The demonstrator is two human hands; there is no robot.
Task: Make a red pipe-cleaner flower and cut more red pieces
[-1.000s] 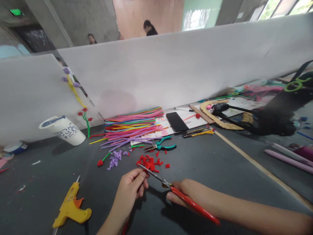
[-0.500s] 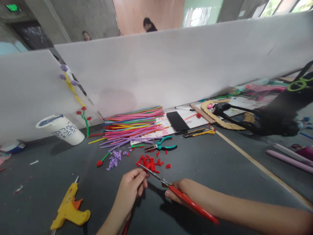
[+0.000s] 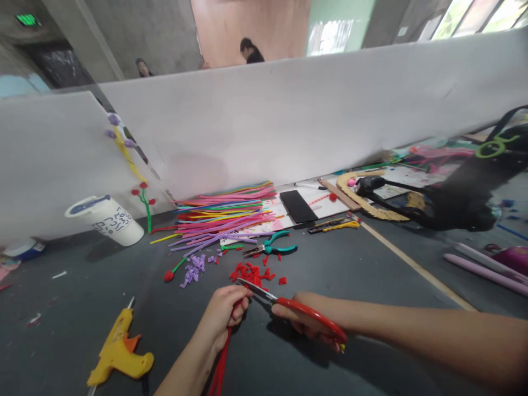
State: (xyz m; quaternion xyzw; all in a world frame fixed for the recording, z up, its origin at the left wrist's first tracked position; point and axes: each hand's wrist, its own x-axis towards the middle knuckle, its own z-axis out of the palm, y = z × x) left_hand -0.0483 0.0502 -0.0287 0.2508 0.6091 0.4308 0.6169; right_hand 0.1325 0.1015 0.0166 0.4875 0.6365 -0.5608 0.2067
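My left hand (image 3: pixel 229 308) is closed on red pipe cleaners (image 3: pixel 221 360) that hang down toward the bottom edge. My right hand (image 3: pixel 307 316) grips the red-handled scissors (image 3: pixel 315 313), whose blades reach to my left fingertips. Just beyond the blades lies a pile of short red pieces (image 3: pixel 249 273). Purple pieces (image 3: pixel 193 269) are to its left, near a red-tipped green stem (image 3: pixel 177 268). Teal-handled pliers (image 3: pixel 274 247) rest behind the red pile.
A yellow glue gun (image 3: pixel 119 352) lies at left, below a white cup (image 3: pixel 109 220). Colourful pipe cleaners (image 3: pixel 223 214), a phone (image 3: pixel 297 206) and a yellow cutter (image 3: pixel 340 224) lie farther back. At right is a black stand (image 3: pixel 462 192). A white partition (image 3: pixel 268 121) rises behind.
The scissors have turned, showing their handle loops broadside, and their blades look closer together. More of the red pipe cleaners shows below my left hand. The view has shifted slightly.
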